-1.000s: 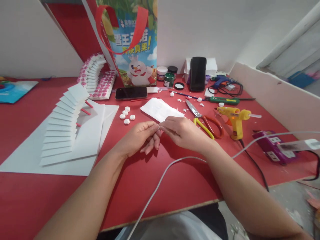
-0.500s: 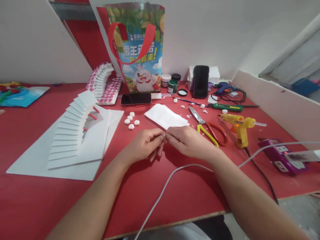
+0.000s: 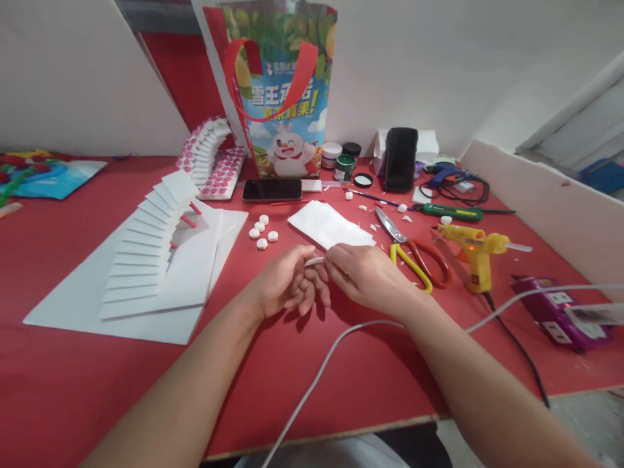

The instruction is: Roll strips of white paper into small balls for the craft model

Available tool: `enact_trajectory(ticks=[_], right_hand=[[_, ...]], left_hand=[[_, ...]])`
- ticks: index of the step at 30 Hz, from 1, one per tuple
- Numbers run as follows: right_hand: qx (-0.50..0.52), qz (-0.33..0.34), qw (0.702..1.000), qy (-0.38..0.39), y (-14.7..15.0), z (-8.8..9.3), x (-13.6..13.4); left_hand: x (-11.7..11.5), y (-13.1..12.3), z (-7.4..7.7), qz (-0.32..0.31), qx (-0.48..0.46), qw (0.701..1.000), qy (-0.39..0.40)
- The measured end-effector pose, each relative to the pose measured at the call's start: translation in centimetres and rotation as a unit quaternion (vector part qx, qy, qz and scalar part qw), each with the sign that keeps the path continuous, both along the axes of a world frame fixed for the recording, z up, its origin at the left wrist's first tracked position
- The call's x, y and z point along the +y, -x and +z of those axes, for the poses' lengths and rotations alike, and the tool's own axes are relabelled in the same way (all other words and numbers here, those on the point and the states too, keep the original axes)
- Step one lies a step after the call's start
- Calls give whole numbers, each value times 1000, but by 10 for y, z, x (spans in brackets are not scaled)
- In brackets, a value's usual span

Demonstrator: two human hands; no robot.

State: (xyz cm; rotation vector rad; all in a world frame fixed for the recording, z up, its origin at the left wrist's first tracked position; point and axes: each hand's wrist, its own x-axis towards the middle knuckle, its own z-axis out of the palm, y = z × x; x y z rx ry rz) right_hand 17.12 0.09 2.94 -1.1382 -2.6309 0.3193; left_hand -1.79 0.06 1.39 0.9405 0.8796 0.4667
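My left hand point(image 3: 287, 283) and my right hand point(image 3: 363, 274) meet over the red table point(image 3: 341, 377). Between their fingertips is a small white stick point(image 3: 314, 261). The right hand pinches one end of it. The left hand's fingers are curled loosely beside the other end and touch it. A white sheet point(image 3: 329, 226) lies just behind the hands. Several small white round pieces point(image 3: 262, 233) lie to the left of it.
A white paper spiral staircase point(image 3: 146, 247) stands on white board at the left. Scissors point(image 3: 409, 247), a yellow glue gun point(image 3: 475, 250), a purple power strip point(image 3: 560, 312), a phone point(image 3: 272, 190), paint jars point(image 3: 344, 166) and a printed bag point(image 3: 283, 91) surround the hands. A white cable point(image 3: 322, 377) crosses the front.
The view has shifted slightly, so everything sits further right. The left hand's fingers have loosened and spread downward while the right hand keeps hold of the white stick.
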Motion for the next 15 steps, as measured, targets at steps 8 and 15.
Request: enact_trajectory(ticks=[8, 15], right_hand=[[-52, -4, 999, -6, 3, -1, -1], [74, -47, 984, 157, -1, 1, 1]], left_hand=[[-2, 0, 1, 38, -40, 998, 18], [-10, -2, -2, 12, 177, 932, -315]])
